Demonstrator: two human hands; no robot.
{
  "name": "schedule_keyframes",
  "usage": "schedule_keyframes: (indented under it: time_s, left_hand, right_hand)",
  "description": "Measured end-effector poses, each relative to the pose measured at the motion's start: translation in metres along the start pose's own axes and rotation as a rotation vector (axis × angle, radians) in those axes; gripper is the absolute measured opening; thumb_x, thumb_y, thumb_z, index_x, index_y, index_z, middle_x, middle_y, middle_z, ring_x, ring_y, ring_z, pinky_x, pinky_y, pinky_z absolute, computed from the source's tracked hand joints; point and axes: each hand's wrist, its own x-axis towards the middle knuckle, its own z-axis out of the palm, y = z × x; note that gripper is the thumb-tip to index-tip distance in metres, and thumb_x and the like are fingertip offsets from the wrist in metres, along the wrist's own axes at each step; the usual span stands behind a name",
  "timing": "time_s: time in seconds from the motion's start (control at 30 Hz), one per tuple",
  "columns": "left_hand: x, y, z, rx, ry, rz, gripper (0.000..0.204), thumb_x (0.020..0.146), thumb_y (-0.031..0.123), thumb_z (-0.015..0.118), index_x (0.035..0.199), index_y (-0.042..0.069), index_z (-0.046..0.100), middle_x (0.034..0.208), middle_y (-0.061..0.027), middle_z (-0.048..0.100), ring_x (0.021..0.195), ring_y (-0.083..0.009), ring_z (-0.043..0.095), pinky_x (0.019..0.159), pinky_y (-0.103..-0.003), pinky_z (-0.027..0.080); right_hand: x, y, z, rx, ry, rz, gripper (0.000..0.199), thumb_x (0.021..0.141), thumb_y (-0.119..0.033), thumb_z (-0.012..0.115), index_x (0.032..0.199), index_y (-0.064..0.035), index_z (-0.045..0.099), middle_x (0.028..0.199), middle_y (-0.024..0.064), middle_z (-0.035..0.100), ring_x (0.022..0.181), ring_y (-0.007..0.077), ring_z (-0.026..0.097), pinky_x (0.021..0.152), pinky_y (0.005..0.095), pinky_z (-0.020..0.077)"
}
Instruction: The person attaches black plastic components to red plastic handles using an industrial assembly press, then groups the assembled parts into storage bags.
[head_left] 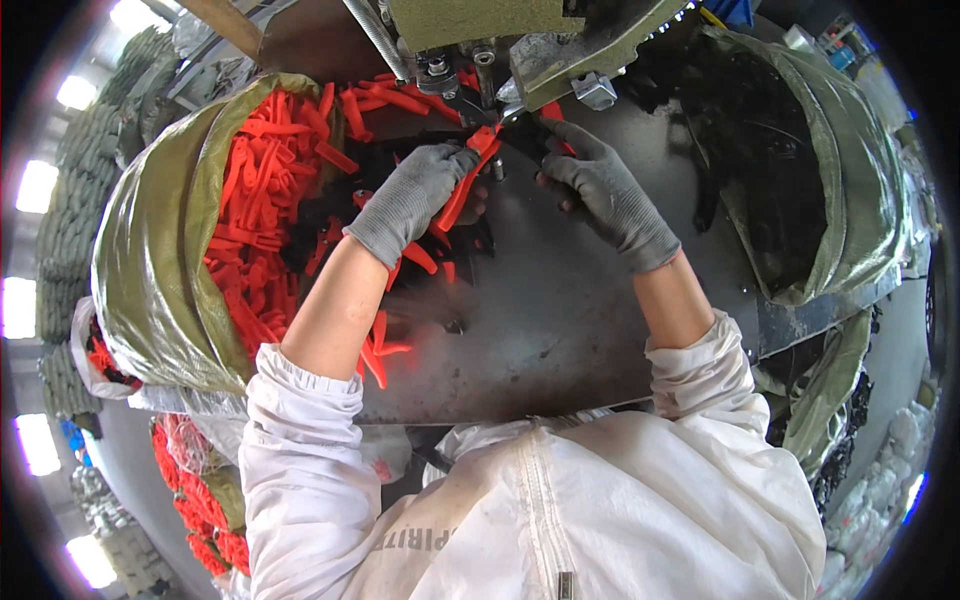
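Observation:
My left hand (418, 190), in a grey knit glove, grips a long red plastic handle-like piece (466, 182) whose upper end sits beneath the metal head of a machine (486, 75). My right hand (605, 190), gloved the same way, is curled to the right of the machine's small metal post (498, 168). A red piece (552, 112) shows past its index finger, with more red between finger and thumb; the fingers close around it, partly hiding it. Black parts lie dimly behind my left hand.
At left an olive woven sack (160, 230) spills many red pieces (262, 180) onto the dark metal table (560, 340). Another open sack (865, 190) at right holds black parts (765, 150). Loose red pieces (383, 345) lie by my left forearm. The machine's arm overhangs the far side.

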Motion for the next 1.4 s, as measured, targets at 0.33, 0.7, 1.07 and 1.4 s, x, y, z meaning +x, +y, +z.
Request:
schedule_keyframes:
  time_s: [0.33,0.7,1.07,1.4]
  left_hand:
    - [-0.003,0.005,0.011,-0.089,0.007,0.010,0.037,0.110,0.034,0.056,0.126,0.003,0.066,0.100,-0.0095,0.073,0.083,-0.0196,0.074,0.077,-0.038,0.065]
    - [0.033,-0.047,-0.019,0.752,0.024,0.376,0.036,0.108,0.029,0.057,0.124,0.000,0.068,0.101,-0.0087,0.073,0.084,-0.0177,0.072,0.082,-0.033,0.061]
    - [-0.017,-0.014,-0.002,0.178,0.145,0.039,0.025,0.101,0.015,0.052,0.112,0.000,0.068,0.093,-0.0217,0.067,0.090,-0.0363,0.070,0.085,-0.042,0.054]
    - [0.004,-0.052,-0.042,0.710,0.193,0.382,0.035,0.106,0.018,0.054,0.136,0.002,0.062,0.103,-0.0103,0.075,0.082,-0.0194,0.076,0.072,-0.038,0.064]
  right_hand:
    - [-0.011,-0.008,0.006,-0.163,-0.008,-0.103,0.066,0.095,-0.010,0.063,0.157,-0.0037,0.043,0.087,0.0039,0.065,0.059,0.0071,0.052,0.051,0.0237,0.0432]
    - [0.012,0.015,0.008,-0.036,-0.114,0.076,0.066,0.094,-0.008,0.063,0.157,-0.0092,0.044,0.087,0.0048,0.067,0.060,0.0091,0.056,0.053,0.0259,0.0472]
    - [-0.001,0.021,0.003,-0.080,-0.102,0.180,0.066,0.097,-0.013,0.063,0.159,-0.0168,0.041,0.085,0.0019,0.065,0.061,0.0060,0.056,0.053,0.0232,0.0456]
    - [-0.022,-0.014,0.017,-0.116,-0.116,0.041,0.067,0.097,-0.016,0.063,0.160,-0.0107,0.042,0.083,0.0019,0.066,0.060,0.0064,0.054,0.053,0.0245,0.0441]
